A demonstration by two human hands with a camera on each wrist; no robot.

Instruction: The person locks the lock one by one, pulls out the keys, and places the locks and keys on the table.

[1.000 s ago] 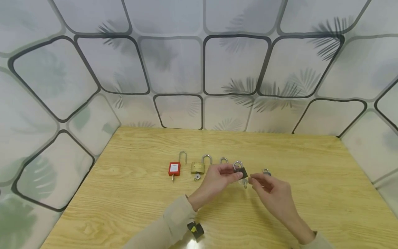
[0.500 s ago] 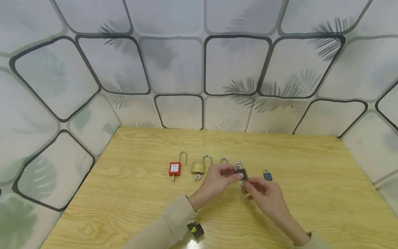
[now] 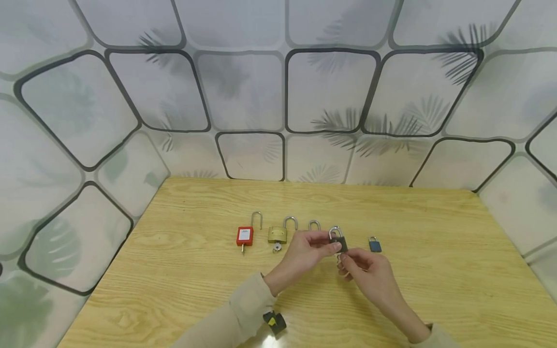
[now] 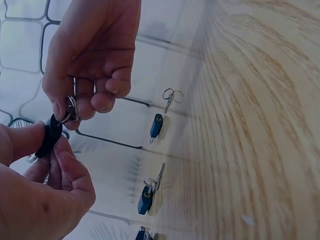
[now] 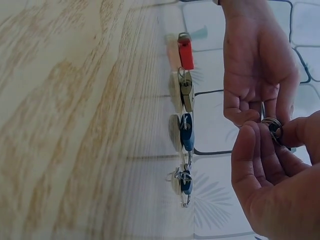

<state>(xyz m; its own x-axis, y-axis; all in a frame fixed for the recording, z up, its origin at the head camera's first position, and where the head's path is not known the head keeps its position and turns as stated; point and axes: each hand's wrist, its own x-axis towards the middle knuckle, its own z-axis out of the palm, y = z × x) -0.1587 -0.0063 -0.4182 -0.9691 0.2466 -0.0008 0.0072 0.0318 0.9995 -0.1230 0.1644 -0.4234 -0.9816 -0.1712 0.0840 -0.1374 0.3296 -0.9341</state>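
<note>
A black padlock (image 3: 338,243) with a silver shackle is held above the table, its shackle pointing up. My left hand (image 3: 307,250) pinches its body between thumb and fingers. Just below it, my right hand (image 3: 370,273) grips the key with its rings (image 4: 72,108), which hang at the lock's bottom end. The key blade is hidden, so I cannot tell how far it sits in the lock. On the table to the right lies a small blue padlock (image 3: 374,245). Behind my left hand, another padlock shows only its shackle (image 3: 314,225) in the head view.
To the left lie a red padlock (image 3: 244,236) with its shackle raised and a brass padlock (image 3: 277,235) with keys below. Near my left sleeve is a black-and-yellow object (image 3: 274,322). The wooden table (image 3: 183,270) meets a patterned backdrop (image 3: 250,154).
My right hand has moved left from beside the dangling key and now grips it under the black padlock. The blue padlock has come into fuller view. My left hand has barely moved.
</note>
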